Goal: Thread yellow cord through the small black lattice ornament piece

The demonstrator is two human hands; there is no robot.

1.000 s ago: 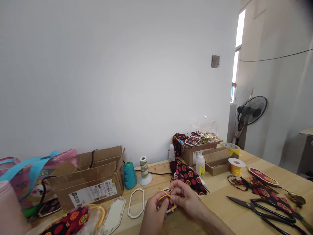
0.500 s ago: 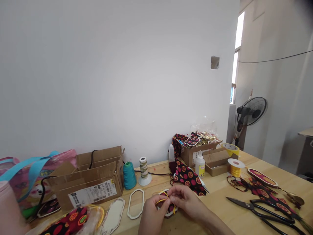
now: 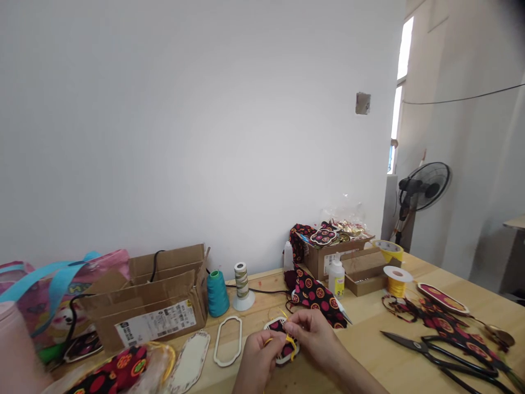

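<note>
Between my hands lies a dark patterned fabric piece in a pale scalloped frame (image 3: 283, 357), on the wooden table. A yellow cord (image 3: 292, 343) runs across it in a small tangle. My left hand (image 3: 262, 353) pinches the cord between thumb and forefinger at the piece's left side. My right hand (image 3: 307, 331) is closed in a pinch at the upper right of the cord; its fingertips seem to grip a strand. Left of my hands lie an empty pale frame (image 3: 217, 342) and a cream scalloped panel (image 3: 192, 358).
Black-handled scissors (image 3: 438, 353) lie at right, beside a yellow cord spool (image 3: 397, 284). Behind stand a glue bottle (image 3: 336, 278), cardboard boxes (image 3: 159, 312), a teal thread cone (image 3: 217, 295) and patterned fabric (image 3: 315, 295). A bag (image 3: 61, 295) is at far left.
The yellow cord loop has drawn in to a smaller tangle on the framed piece. My hands have moved slightly apart, showing more of the piece.
</note>
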